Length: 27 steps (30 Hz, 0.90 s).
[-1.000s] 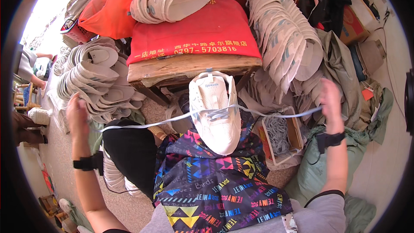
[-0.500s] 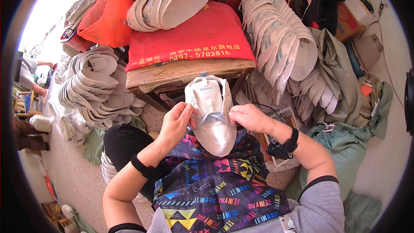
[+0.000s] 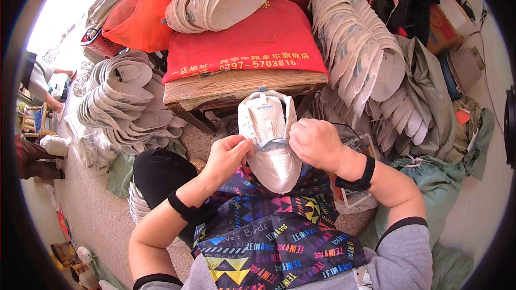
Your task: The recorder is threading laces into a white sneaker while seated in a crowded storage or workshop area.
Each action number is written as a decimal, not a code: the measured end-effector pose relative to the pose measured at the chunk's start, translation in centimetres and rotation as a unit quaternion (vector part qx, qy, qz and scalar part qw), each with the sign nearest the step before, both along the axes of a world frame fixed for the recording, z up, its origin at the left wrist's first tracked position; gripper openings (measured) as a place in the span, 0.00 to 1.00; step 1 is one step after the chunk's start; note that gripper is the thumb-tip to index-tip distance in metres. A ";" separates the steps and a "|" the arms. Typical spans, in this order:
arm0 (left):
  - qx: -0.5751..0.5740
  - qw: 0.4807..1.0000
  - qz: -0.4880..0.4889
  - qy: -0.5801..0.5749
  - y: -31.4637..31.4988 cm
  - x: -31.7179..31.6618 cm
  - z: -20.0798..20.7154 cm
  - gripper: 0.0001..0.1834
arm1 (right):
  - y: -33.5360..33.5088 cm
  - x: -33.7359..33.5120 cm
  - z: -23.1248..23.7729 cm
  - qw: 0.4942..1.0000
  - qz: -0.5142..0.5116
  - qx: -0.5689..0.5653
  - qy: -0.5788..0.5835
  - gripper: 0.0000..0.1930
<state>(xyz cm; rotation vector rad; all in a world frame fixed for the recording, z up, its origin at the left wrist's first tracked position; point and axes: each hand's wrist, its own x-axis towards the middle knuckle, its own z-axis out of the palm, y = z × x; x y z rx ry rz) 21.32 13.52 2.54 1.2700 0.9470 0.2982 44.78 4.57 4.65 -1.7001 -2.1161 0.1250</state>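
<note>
A pale white sneaker upper (image 3: 279,166) lies across my lap, its toe toward me and its tongue toward the wooden stool. A blue-grey shoelace (image 3: 273,143) crosses over the lower part of its tongue. On the left edge of the upper, my left hand (image 3: 228,156) pinches one side of the lace between thumb and forefinger. My right hand (image 3: 317,142) is closed at the opposite edge, its back turned up and its fingers curled on the other side of the lace. The fingertips of that hand are mostly hidden.
Behind the upper stands a wooden stool (image 3: 242,87) with a red cloth (image 3: 247,48) bearing stacked uppers (image 3: 215,5). More piles of uppers stand at left (image 3: 115,102) and right (image 3: 357,48). Green sacks (image 3: 430,182) lie at right. Another person's arm (image 3: 51,99) shows far left.
My right hand has turned its back upward and curled in over the upper's edge. The lace crossing looks narrower and flatter. The whole view has shifted slightly.
</note>
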 end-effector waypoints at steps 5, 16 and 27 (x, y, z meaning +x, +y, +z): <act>-0.006 1.000 -0.001 0.018 0.3 0.6 -0.2 0.13 | 0.6 0.1 0.7 0.995 0.005 -0.104 -0.004 0.08; 0.574 0.789 -0.218 -0.002 3.5 1.7 6.1 0.16 | 4.1 1.9 4.1 0.973 0.201 0.020 -0.113 0.18; 0.619 0.716 -0.324 -0.007 6.2 0.9 3.7 0.11 | 4.6 4.0 2.5 0.958 0.213 -0.170 0.091 0.06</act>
